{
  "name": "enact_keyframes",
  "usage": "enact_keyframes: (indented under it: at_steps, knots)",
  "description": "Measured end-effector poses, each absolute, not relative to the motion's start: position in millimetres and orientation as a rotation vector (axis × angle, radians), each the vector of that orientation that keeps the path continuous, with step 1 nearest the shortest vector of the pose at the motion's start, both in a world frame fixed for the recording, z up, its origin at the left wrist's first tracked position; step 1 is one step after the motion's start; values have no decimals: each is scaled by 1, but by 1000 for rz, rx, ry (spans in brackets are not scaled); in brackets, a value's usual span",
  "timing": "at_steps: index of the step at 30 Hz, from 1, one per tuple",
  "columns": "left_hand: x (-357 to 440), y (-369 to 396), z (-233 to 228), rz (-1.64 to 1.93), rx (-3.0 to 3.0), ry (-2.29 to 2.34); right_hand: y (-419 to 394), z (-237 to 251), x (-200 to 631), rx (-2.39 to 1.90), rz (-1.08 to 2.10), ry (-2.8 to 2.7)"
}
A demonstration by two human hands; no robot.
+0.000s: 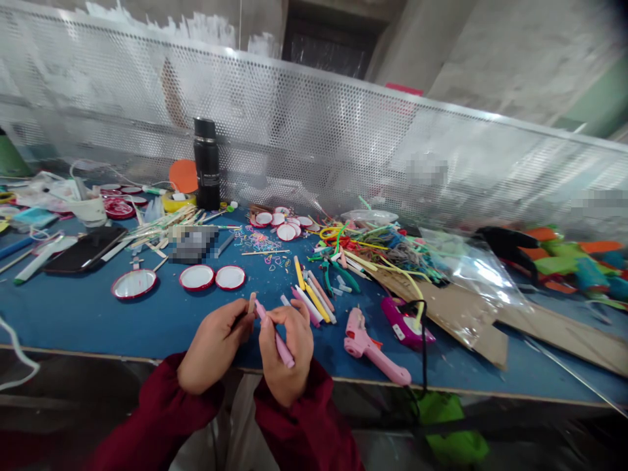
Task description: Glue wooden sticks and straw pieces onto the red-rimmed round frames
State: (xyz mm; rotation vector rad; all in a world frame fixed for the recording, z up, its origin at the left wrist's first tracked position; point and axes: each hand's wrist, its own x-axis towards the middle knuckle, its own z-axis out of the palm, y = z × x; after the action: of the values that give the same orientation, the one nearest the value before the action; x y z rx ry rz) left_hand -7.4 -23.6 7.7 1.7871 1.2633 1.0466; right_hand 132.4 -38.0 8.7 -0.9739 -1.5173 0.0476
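Note:
My left hand (216, 343) is closed in a pinch on a short, flat tan stick (252, 303) held upright above the table's front edge. In my right hand (289, 347) sits a pink marker (280, 347), its tip end angled up and left against or very near the stick; whether they touch I cannot tell. Just beyond my right hand lie several markers (318, 297) in yellow, white and pink. A pink glue gun (370, 350) rests to their right. Two red-rimmed white caps (197, 277) lie beyond my left hand, with another red-rimmed cap (134, 284) farther left.
A black bottle (207, 167) stands at the back by the perforated metal screen (304, 137). Left is a dark phone (86, 250). A purple power strip (406, 322) and cardboard (483, 343) lie right. Pliers (343, 275) and tangled coloured stems (392, 245) are behind the markers.

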Motion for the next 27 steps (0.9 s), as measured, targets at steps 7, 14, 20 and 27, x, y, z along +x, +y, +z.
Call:
enact_keyframes:
  at_steps: [7,14,20,27]
  knots:
    - [-7,-25,11,1031,1813,1265,-38,9,132,-959,76,-1548]
    - [-7,-24,9,1042,1843,1284,-37,10,132,-976,33,-1510]
    - [-6,-24,12,1015,1915,1290,-37,8,132,-963,67,-1556]
    - [-6,-26,12,1021,1862,1297,-38,10,132,-962,67,-1519]
